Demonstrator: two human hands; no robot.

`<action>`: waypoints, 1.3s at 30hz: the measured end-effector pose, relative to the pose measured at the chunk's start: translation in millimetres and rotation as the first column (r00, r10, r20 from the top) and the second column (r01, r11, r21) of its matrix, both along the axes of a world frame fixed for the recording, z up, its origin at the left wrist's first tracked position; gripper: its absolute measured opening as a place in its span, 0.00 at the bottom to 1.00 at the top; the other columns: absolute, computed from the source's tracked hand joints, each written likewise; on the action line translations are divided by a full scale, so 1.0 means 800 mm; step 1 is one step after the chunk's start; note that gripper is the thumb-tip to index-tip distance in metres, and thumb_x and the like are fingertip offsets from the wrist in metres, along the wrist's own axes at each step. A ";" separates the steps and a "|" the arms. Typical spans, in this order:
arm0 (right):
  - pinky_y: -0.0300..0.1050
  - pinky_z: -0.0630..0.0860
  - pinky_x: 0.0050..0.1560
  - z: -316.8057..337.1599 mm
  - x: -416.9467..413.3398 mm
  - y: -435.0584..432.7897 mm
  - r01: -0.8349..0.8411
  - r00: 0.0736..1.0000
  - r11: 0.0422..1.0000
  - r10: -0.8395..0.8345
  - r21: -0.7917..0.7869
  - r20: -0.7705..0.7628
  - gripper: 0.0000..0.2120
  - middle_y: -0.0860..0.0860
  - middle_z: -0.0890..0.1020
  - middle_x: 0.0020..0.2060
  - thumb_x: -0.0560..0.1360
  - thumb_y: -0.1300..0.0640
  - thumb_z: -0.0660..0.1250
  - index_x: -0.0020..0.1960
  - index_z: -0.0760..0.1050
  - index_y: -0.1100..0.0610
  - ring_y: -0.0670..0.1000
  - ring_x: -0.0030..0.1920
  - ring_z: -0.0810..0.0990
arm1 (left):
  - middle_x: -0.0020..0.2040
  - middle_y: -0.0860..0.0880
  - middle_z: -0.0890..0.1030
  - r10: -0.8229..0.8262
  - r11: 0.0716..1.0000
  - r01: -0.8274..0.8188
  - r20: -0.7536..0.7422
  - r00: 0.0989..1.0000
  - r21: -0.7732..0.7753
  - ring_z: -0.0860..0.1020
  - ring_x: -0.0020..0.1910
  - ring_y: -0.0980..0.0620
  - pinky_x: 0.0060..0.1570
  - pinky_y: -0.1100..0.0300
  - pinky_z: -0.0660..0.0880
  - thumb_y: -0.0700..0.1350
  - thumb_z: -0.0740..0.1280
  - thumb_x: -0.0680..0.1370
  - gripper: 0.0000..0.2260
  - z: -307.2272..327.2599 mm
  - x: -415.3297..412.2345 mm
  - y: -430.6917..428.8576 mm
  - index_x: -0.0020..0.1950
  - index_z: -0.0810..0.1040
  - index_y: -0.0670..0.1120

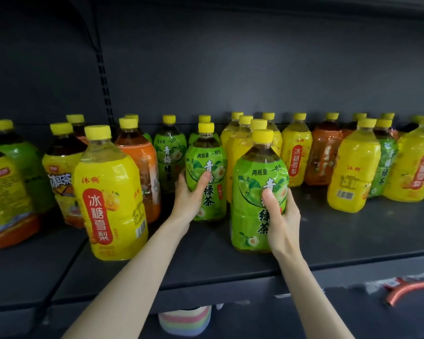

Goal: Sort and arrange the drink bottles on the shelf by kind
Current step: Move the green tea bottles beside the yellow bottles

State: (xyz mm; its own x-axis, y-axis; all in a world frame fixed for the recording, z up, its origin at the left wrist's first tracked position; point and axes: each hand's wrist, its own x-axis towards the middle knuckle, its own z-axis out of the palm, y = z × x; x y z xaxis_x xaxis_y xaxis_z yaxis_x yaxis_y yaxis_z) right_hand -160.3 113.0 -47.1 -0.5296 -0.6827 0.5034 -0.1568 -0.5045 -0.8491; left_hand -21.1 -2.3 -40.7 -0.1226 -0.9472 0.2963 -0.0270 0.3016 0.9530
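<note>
Nearest, the right hand (pixel 283 216) curls its fingers round the front green bottle (pixel 250 192) and the left hand (pixel 190 199) grips the rear green bottle (pixel 216 204), both standing mid-shelf (pixel 353 228), seemingly to group that kind together.

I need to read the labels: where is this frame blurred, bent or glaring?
Head view: the far-left bottles are smeared with blur; the shelf edge bows from wide-angle distortion; glare streaks the orange bottle; the front green tea bottle is sharp.
</note>
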 end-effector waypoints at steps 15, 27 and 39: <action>0.31 0.75 0.44 -0.002 0.001 0.000 -0.017 1.000 1.000 0.017 -0.017 -0.008 0.19 0.40 0.84 0.47 0.66 0.38 0.65 0.52 0.76 0.46 0.40 0.47 0.82 | 0.72 0.50 0.65 -0.014 0.998 0.023 -0.130 0.991 0.062 0.65 0.60 0.57 0.54 0.58 0.67 0.56 0.62 0.78 0.31 0.009 -0.028 -0.026 0.77 0.52 0.53; 0.26 0.73 0.42 -0.004 -0.003 0.001 -0.028 0.999 1.000 0.028 -0.014 -0.020 0.14 0.37 0.84 0.44 0.69 0.44 0.66 0.53 0.75 0.47 0.37 0.46 0.81 | 0.74 0.47 0.61 0.041 0.998 -0.036 -0.103 0.994 0.042 0.62 0.72 0.48 0.69 0.50 0.64 0.59 0.64 0.75 0.33 0.001 -0.035 -0.050 0.76 0.55 0.52; 0.23 0.70 0.42 0.000 0.003 0.006 0.002 0.998 1.000 -0.002 0.009 -0.069 0.10 0.29 0.81 0.42 0.70 0.45 0.65 0.51 0.74 0.43 0.31 0.44 0.79 | 0.58 0.51 0.76 0.103 0.991 -0.113 -0.131 0.986 -0.071 0.73 0.61 0.53 0.56 0.64 0.68 0.52 0.63 0.78 0.14 0.015 -0.003 0.047 0.61 0.71 0.48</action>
State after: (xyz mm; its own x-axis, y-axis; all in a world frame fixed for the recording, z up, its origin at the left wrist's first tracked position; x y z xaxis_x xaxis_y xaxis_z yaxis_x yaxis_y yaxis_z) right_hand -158.2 117.7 -46.8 -0.4950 -0.6862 0.5331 -0.2166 -0.4967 -0.8404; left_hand -23.9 35.2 -28.8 0.0220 -0.9261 0.3766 0.0559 0.3772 0.9244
